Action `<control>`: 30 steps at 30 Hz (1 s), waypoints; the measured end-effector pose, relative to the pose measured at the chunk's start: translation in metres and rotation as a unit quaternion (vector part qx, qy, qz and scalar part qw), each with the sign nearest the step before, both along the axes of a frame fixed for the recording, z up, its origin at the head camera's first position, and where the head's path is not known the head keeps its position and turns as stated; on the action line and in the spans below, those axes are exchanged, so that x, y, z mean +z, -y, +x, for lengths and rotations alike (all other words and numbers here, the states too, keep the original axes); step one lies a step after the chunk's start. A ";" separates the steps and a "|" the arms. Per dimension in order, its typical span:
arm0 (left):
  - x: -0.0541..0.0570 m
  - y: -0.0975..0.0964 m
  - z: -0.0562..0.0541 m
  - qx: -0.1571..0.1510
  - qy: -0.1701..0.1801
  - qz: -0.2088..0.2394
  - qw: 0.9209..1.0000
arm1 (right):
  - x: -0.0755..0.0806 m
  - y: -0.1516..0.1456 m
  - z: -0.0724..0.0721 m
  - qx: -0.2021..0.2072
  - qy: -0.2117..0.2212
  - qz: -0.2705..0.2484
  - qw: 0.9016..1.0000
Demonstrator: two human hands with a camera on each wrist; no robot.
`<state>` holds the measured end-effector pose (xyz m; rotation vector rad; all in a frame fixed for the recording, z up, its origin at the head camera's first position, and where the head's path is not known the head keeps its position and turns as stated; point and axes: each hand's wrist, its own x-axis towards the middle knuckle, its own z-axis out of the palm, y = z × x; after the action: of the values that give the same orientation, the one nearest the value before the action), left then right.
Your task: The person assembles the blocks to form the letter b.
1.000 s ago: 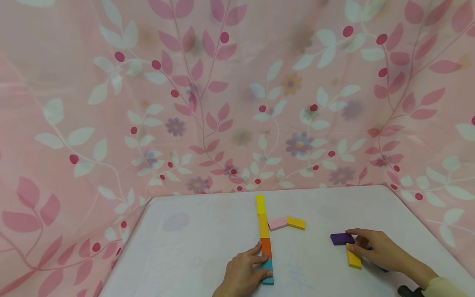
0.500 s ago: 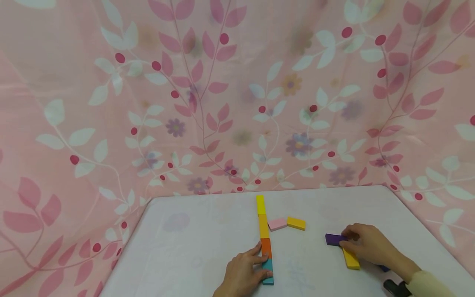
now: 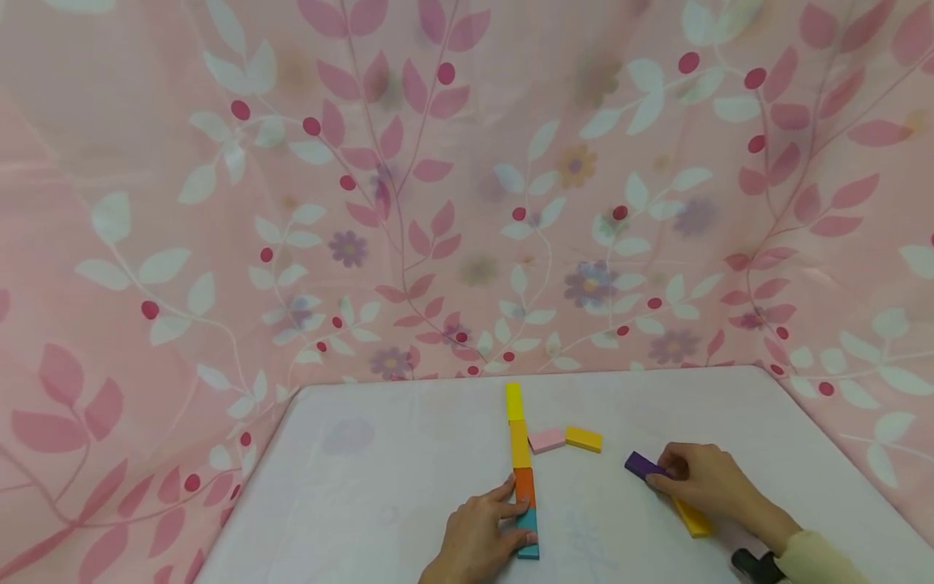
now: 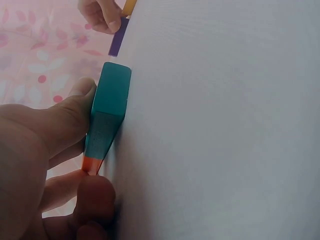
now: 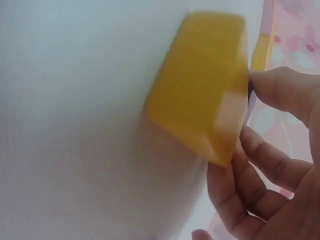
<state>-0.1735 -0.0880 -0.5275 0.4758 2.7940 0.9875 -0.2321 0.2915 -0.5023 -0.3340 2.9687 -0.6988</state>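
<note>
My left hand (image 3: 474, 531) lies over the near end of a straight row of blocks, its thumb and fingers gripping the teal block (image 4: 111, 92). Its fingertips also touch the orange block (image 3: 524, 484). Beyond these, an amber block (image 3: 519, 444) and a bright yellow block (image 3: 514, 401) continue the row. On the right, my right hand (image 3: 708, 480) pinches a purple block (image 3: 642, 465) between thumb and finger. A yellow block (image 5: 200, 75) lies end to end with it, partly under the hand, lower fingertips against its edge.
Right of the row lie a pink block (image 3: 547, 440) and another yellow block (image 3: 584, 439), end to end at an angle. They rest on a white tabletop (image 3: 379, 487) whose far edge meets a pink floral cloth (image 3: 467, 203). A dark wrist device (image 3: 755, 564) sits by the right sleeve.
My right hand has moved left, and the purple block has shifted left and turned to a slant. The yellow block beside it has turned slightly too. My left hand stays put.
</note>
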 end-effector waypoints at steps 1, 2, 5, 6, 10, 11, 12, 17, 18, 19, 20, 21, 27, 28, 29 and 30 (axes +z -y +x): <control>0.000 0.000 0.000 0.000 -0.001 0.001 1.000 | -0.001 0.002 0.000 0.002 0.001 -0.007 1.000; 0.001 0.001 0.000 0.001 -0.001 0.000 1.000 | -0.002 0.005 0.000 0.005 0.002 -0.015 1.000; 0.001 0.002 0.000 0.004 0.001 0.000 1.000 | -0.005 0.011 0.000 0.021 -0.001 -0.030 0.999; 0.001 0.002 0.000 0.005 0.002 0.000 1.000 | -0.007 0.013 0.000 0.026 -0.001 -0.032 0.999; 0.000 0.003 0.000 0.000 0.001 0.004 1.000 | -0.011 0.018 -0.001 0.056 -0.013 -0.011 0.998; -0.001 0.003 0.001 -0.001 0.000 0.004 1.000 | -0.011 0.018 -0.001 0.064 -0.014 -0.008 0.998; -0.001 0.002 0.001 -0.002 -0.001 0.003 1.000 | -0.011 0.018 -0.002 0.072 -0.011 -0.009 0.997; 0.000 0.001 0.001 -0.001 -0.008 -0.002 1.000 | -0.007 0.018 -0.005 0.111 0.017 -0.064 0.992; 0.001 0.001 0.001 0.000 -0.009 -0.002 1.000 | -0.007 0.017 -0.006 0.117 0.021 -0.074 0.990; 0.001 0.001 0.001 0.001 -0.009 -0.002 1.000 | -0.006 0.017 -0.007 0.122 0.023 -0.081 0.989; 0.001 0.000 0.001 0.002 -0.009 -0.003 1.000 | -0.006 0.017 -0.008 0.124 0.025 -0.085 0.988; 0.002 0.000 0.002 0.003 -0.009 -0.003 1.000 | -0.006 0.017 -0.008 0.129 0.023 -0.085 0.988; 0.003 0.000 0.002 0.003 -0.003 -0.002 1.000 | -0.006 0.019 -0.007 0.164 -0.015 -0.059 0.985; 0.003 0.000 0.002 0.002 -0.002 -0.002 1.000 | -0.006 0.020 -0.007 0.169 -0.022 -0.053 0.984; 0.003 0.000 0.002 0.002 -0.001 -0.001 1.000 | -0.006 0.020 -0.007 0.172 -0.026 -0.048 0.984; 0.003 0.000 0.001 0.003 0.001 -0.002 1.000 | -0.006 0.020 -0.007 0.176 -0.031 -0.043 0.983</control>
<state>-0.1722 -0.0877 -0.5245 0.4667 2.7957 0.9838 -0.2387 0.2714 -0.5078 -0.8744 2.8245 -0.7831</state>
